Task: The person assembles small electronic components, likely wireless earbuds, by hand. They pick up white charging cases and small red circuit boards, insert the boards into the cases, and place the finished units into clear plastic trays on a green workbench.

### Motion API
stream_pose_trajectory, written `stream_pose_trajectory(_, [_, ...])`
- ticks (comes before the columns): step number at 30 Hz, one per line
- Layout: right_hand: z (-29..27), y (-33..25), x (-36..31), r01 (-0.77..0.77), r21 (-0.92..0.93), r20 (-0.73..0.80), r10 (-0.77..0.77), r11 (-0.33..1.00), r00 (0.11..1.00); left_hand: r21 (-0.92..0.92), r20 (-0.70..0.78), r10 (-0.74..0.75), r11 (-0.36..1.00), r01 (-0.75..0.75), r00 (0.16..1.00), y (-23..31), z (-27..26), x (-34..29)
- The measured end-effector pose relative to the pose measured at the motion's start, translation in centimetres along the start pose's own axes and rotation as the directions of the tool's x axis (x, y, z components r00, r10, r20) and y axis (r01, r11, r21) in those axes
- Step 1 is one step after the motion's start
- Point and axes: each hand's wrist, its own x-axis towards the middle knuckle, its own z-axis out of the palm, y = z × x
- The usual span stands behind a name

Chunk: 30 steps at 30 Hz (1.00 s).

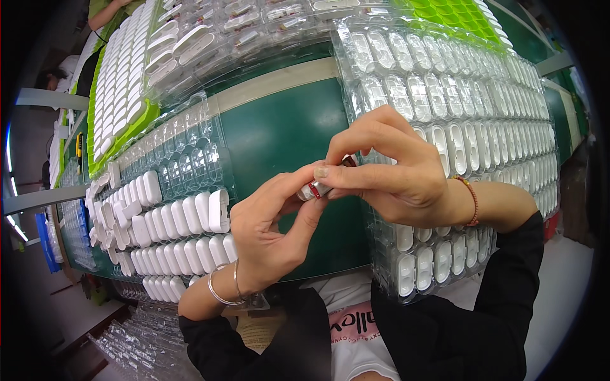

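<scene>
Between both hands, above the green table, is a small silver-and-white part (pixel 312 190) with red on it; its exact kind is hard to make out. My left hand (pixel 270 225) pinches its near end between thumb and fingers. The thumb and bent index finger of my right hand (pixel 403 181) close on its other side, and a dark red bit shows beneath them. To the left lies a clear plastic tray (pixel 197 162) bearing rows of white oval shells (pixel 168 219). At the right, under my right hand, another clear tray (pixel 376 254) holds rows of white two-hollow inserts (pixel 459 149).
A clear tray of white cases with small fitted parts (pixel 200 47) lies at the back. Bright green trays (pixel 457 19) stand far right and far left. Grey metal bars (pixel 51 100) jut in at the left. Another person's arm (pixel 105 16) shows at the top left.
</scene>
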Motion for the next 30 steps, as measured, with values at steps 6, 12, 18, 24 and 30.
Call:
stream_pose_trajectory(6, [-0.5, -0.4, 0.4, -0.23, 0.139, 0.008, 0.231, 0.963, 0.973, -0.08, 0.02, -0.027, 0.996, 0.028, 0.999, -0.3, -0.2, 0.1])
stream_pose_trajectory(12, [-0.8, -0.4, 0.3, -0.523, 0.524, 0.168, 0.521, 0.672, 0.837, -0.084, 0.02, -0.005, 0.996, 0.007, 1.0, -0.4, -0.6, 0.2])
stream_pose_trajectory(18, [-0.8, -0.3, 0.4, -0.441, 0.397, 0.113, 0.433, 0.805, 0.894, -0.195, -0.007, -0.15, 0.97, 0.145, 0.989, 1.0, -0.6, 1.1])
stream_pose_trajectory(24, [-0.7, -0.4, 0.2, -0.337, 0.308, 0.077, 0.33, 0.889, 0.941, 0.114, 0.151, -0.068, 0.992, 0.051, 0.986, 1.4, -2.1, 2.6])
stream_pose_trajectory(30, [-1.7, -0.2, 1.1, -0.383, 0.255, -0.033, 0.404, 0.888, 0.914, 0.572, 0.013, 0.238, 0.795, -0.202, 0.971, 1.3, -7.2, 14.6])
